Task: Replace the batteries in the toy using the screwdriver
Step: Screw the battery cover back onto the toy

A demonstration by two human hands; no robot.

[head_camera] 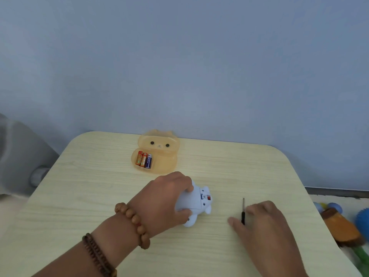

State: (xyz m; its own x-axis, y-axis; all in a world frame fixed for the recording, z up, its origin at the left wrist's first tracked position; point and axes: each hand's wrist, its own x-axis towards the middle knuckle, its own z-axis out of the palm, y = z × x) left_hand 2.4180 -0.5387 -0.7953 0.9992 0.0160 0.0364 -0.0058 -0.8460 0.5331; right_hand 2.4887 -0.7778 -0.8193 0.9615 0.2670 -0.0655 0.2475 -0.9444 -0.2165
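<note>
Light wood counter (95, 176) fills lower frame. Left hand (165, 200), fingers curled, grips pale blue toy (196, 200) at centre, underside up. Right hand (263, 222) at lower right, thumb and fingers either side of black screwdriver (243, 206) lying on counter; grip unclear. Open orange bear case (165, 158) above centre holds three batteries (143, 159).

The left hand (167, 198) holds a small white toy (196, 202) on the pale wooden table (239, 166), fingers curled round it. The right hand (261, 222) is at the little black screwdriver (243, 212), thumb on one side, fingers on the other. It is hard to tell if it pinches it. Three batteries (144, 159) lie in an open orange bear box (165, 162) farther back.
</note>
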